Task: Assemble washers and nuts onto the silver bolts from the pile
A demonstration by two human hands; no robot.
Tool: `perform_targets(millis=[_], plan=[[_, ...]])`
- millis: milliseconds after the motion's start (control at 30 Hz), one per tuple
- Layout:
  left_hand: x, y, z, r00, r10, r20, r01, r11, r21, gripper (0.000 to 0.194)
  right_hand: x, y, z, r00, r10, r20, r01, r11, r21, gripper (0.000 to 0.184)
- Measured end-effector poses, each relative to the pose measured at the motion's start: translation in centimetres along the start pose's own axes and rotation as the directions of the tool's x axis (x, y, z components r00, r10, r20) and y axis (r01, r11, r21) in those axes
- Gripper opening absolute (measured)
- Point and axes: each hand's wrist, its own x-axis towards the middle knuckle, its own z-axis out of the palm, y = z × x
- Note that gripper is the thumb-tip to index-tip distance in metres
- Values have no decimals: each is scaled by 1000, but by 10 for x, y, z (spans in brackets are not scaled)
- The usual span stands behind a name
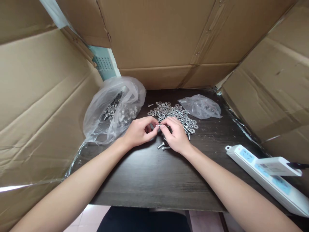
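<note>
My left hand (141, 131) and my right hand (175, 134) meet over the front edge of a heap of metal fasteners. A small silvery bolt (158, 125) is pinched between the fingertips of both hands. Whether a nut or washer sits on it is too small to tell. Behind and to the right of my fingers spreads the pile of bolts, nuts and washers (174, 111). A few loose bolts (161, 145) lie just in front of my right hand, partly hidden by it.
A clear plastic bag (96, 106) holding fasteners stands left of the heap. Another small plastic bag (202, 108) lies at the back right. A white power strip (256, 175) with a plugged-in charger runs along the right. Cardboard walls (169, 38) enclose the dark table (145, 180).
</note>
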Motion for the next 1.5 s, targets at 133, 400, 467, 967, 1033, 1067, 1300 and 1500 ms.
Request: perform_targets(millis=[133, 400, 467, 967, 1033, 1067, 1300, 1500], plan=[[0, 0, 0, 1000, 15, -1, -15, 1000, -2, 7, 0, 0, 0, 1000, 9, 12, -9, 1000, -14, 23], [0, 0, 1, 999, 26, -29, -26, 1000, 10, 7, 1, -1, 0, 1000, 17, 8, -17, 1000, 16, 26], [0, -1, 0, 999, 29, -35, -29, 999, 15, 7, 0, -1, 0, 1000, 18, 3, -18, 1000, 25, 21], [2, 0, 1, 996, 65, -57, -65, 998, -5, 10, 1, 1, 0, 1000, 22, 2, -22, 999, 24, 24], [2, 0, 1, 996, 60, -60, -60, 998, -5, 11, 1, 0, 0, 1000, 19, 3, -19, 1000, 16, 27], [2, 0, 0, 997, 57, -59, -57, 998, -5, 11, 1, 0, 0, 1000, 17, 5, -17, 1000, 9, 28], [1, 0, 1, 998, 40, -42, -40, 999, 3, 9, 1, 1, 0, 1000, 14, 9, -14, 1000, 7, 36], [1, 1, 1, 998, 43, -47, -43, 999, 0, 8, 1, 0, -1, 999, 25, 20, -25, 999, 28, 34]])
